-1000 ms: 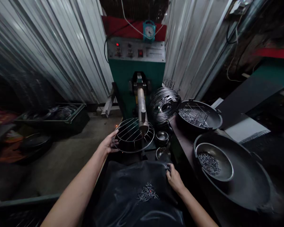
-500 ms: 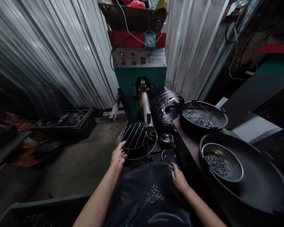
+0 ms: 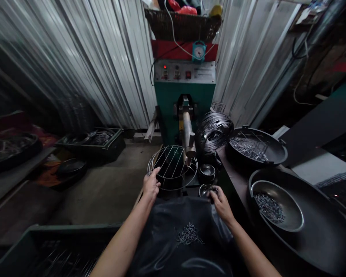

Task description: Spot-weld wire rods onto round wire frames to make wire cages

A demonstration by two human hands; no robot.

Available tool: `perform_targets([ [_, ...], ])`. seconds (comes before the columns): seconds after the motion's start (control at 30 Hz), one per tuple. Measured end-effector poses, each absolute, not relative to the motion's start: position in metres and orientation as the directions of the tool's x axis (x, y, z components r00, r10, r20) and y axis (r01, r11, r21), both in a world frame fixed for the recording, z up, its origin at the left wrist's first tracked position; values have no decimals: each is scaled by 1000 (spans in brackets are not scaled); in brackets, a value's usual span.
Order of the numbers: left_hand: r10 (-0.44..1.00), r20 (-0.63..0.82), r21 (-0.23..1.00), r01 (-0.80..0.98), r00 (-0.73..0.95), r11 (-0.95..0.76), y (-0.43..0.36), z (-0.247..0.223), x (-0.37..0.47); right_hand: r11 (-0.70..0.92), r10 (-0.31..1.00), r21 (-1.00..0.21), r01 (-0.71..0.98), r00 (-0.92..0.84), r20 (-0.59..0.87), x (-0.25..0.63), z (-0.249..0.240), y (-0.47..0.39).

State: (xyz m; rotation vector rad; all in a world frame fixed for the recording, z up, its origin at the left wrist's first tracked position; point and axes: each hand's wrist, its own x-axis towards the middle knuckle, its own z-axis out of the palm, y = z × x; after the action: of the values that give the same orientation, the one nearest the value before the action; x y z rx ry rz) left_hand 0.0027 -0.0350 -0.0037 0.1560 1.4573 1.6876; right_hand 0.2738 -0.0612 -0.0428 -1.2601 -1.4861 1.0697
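Observation:
My left hand is closed on the near left rim of a round wire rack, a double ring with parallel bars across it. The rack's right side lies under the tip of the welding machine's metal arm. My right hand has its thumb and fingers pinched together at a small metal bowl; whatever is between them is too small to tell. A dark apron covers my lap, and a pile of short bent wire pieces lies on it.
A green machine with a lit panel stands ahead. To its right are a wire coil, a pan of wire parts, and a large wok holding a metal bowl. Crates stand on the left.
My right hand has moved from the apron's edge up to the small bowl. My left hand keeps its hold on the rack. The view has turned slightly left.

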Motion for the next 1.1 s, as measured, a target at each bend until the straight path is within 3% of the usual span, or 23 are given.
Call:
perform_targets([
  [0.07, 679, -420, 855, -514, -602, 74, -34, -3, 4, 160, 980, -985, 71, -133, 149, 250, -19, -48],
  [0.13, 681, -426, 854, -513, -595, 86, -34, -3, 5, 184, 962, -982, 36, -212, 172, 227, -7, -34],
  [0.33, 694, -402, 873, -477, -597, 96, -32, 2, 2, 259, 919, -928, 267, -365, 152, 202, -20, -11],
  [0.53, 713, -385, 876, -476, -586, 82, -27, 2, -1, 243, 909, -937, 250, -396, 130, 206, -24, -5],
  [0.83, 722, -397, 866, -493, -567, 89, -22, 0, 0, 87, 955, -993, 79, -291, 61, 200, -16, -3],
  [1.1, 703, -412, 856, -510, -580, 81, -15, -4, -1, 114, 970, -991, 69, -222, 96, 196, -15, 0],
])
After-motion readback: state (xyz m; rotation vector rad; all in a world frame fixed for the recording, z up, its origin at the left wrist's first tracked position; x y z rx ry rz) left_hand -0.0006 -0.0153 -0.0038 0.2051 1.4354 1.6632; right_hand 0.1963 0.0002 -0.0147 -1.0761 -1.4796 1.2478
